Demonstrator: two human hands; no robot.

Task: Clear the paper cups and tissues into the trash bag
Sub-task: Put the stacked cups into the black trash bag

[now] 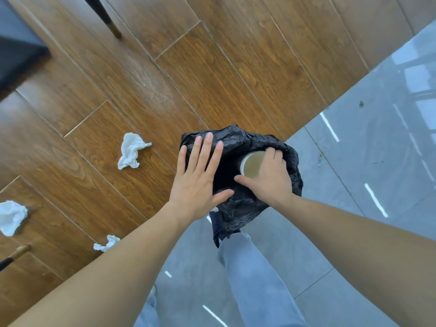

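A black trash bag (243, 140) hangs open at the edge of a wooden table (146, 86). My right hand (271, 178) is shut on a paper cup (251, 164) and holds it over the bag's dark mouth. My left hand (200, 175) is open with fingers spread, its palm flat against the bag's left rim. Three crumpled white tissues lie on the table: one (131, 151) left of the bag, one (11, 217) at the far left edge, and a small one (106, 244) beside my left forearm.
A dark object (16, 55) sits at the table's upper left corner. Dark chair legs with gold tips show at the top (111, 24) and lower left (14, 256). Grey tiled floor (365, 161) and my jeans-clad legs (254, 279) lie below the bag.
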